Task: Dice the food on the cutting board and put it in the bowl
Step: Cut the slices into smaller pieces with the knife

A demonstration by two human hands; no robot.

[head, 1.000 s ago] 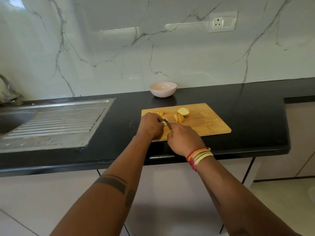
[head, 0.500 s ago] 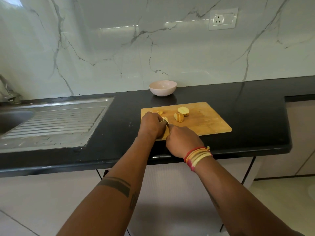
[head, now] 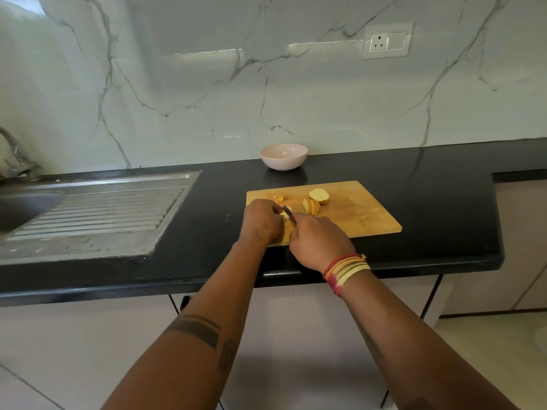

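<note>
bowl (head: 284,156): holds nothing | cutting board (head: 364,211): 2 chunks (head: 315,201)

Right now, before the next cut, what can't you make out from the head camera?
- Piece being cut: almost all hidden under the left hand.
- Knife handle: hidden inside the right hand; only the short dark blade shows.
- Pale pink round bowl: its inside is partly hidden by the near rim.
- Small diced bits on the wooden cutting board: too small to count.
</note>
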